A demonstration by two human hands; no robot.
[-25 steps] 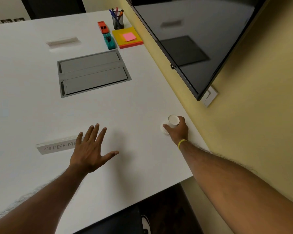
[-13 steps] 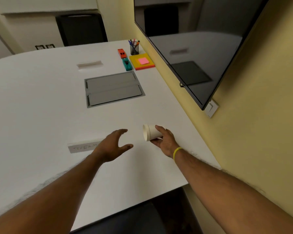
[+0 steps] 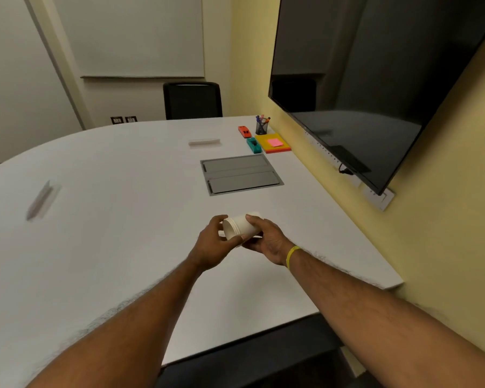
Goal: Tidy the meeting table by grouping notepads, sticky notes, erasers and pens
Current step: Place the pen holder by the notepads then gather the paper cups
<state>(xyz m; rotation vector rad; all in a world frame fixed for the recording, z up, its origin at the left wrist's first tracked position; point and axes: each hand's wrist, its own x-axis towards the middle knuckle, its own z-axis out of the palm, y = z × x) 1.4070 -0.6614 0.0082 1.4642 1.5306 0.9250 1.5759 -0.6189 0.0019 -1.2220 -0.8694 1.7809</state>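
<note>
Above the white table [image 3: 123,219], both hands hold a white paper cup [image 3: 240,225] tipped on its side, its mouth facing left. My right hand [image 3: 266,239] wraps the cup's body; my left hand [image 3: 213,245] grips the rim. At the far right of the table sits a group: a black pen holder [image 3: 261,126] with several pens, an orange eraser [image 3: 244,131], a teal eraser [image 3: 254,145], and a yellow and orange notepad stack [image 3: 275,144] with a pink sticky note [image 3: 274,142] on top.
A grey cable hatch [image 3: 241,175] is set into the table. Two clear name-plate holders [image 3: 204,142] [image 3: 41,200] stand on it. A large black screen [image 3: 375,93] hangs on the yellow wall at right. A black chair [image 3: 192,100] stands beyond the table.
My right hand lifted the cup off the table near the wall and brought it left, tipped on its side. My left hand rose from the table and took hold of the rim.
</note>
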